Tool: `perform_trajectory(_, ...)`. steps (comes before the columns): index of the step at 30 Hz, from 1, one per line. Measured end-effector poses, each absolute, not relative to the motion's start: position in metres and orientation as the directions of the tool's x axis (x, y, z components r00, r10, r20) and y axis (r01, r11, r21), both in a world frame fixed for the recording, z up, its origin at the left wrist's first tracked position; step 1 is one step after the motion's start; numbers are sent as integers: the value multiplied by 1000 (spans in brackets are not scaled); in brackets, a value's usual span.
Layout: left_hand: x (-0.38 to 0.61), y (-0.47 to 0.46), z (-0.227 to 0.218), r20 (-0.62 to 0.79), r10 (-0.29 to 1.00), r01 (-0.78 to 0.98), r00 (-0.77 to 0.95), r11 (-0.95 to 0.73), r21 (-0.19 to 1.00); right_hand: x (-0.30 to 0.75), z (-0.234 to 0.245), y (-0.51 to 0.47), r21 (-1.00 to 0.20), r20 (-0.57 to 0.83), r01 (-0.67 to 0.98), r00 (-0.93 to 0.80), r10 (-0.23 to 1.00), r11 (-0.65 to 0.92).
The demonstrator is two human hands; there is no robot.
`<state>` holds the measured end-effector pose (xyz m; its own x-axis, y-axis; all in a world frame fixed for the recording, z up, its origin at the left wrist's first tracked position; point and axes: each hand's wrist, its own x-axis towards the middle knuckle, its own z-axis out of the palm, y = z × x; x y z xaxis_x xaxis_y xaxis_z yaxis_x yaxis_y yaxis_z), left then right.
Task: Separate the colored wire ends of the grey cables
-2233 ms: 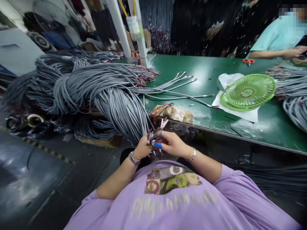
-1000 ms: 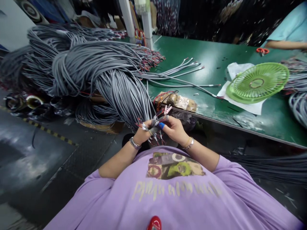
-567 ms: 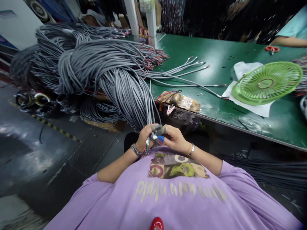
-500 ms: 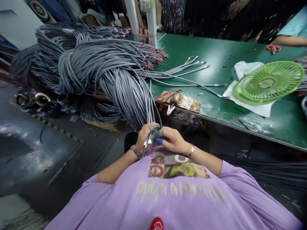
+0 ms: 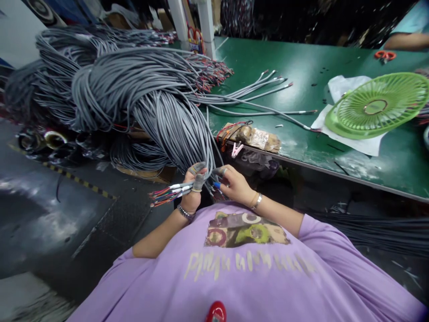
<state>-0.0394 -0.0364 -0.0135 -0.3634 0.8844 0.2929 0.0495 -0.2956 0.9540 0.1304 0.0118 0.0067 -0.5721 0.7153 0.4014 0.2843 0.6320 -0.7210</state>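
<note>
My left hand [image 5: 191,193] is closed round a bunch of grey cable ends [image 5: 182,187], whose stripped coloured wires [image 5: 164,196] point left past the fingers. Grey covers sit on its fingertips, and a metal watch is on the wrist. Just to the right, my right hand [image 5: 236,185] pinches at the grey cables [image 5: 208,167] hanging from the pile. Blue wrap covers its thumb tip, and a grey cover is on its index finger. Exactly which cables lie between those fingertips is partly hidden. The large grey cable pile [image 5: 134,85] drapes off the bench towards both hands.
A green workbench [image 5: 311,170] holds a green fan grille [image 5: 375,107], orange-handled scissors [image 5: 384,55] and a taped block [image 5: 256,137] with a pink clip [image 5: 237,150] at the edge. Another person's arm [image 5: 407,41] rests at the far right. White posts [image 5: 206,27] rise behind.
My left hand has turned and moved slightly left, with the bunch of cable ends now sticking out leftward instead of down. My right hand has shifted slightly left and up. The view has tilted a little.
</note>
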Motion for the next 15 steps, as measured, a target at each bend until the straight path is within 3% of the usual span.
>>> perform_trajectory(6, -41, -35, -11, 250, 932, -24, -263, -266, 964, 111, 3, 25, -616, 421, 304, -653, 630, 727)
perform_trajectory(10, -49, -38, -2, 242, 954, 30, -178, -241, 970, 110, 2, 27, -702, 406, 236, -643, 649, 672)
perform_trajectory(15, -59, -41, 10, 224, 960, 137, -170, -202, 970, 120, -2, 28, -825, 366, 200, -523, 769, 529)
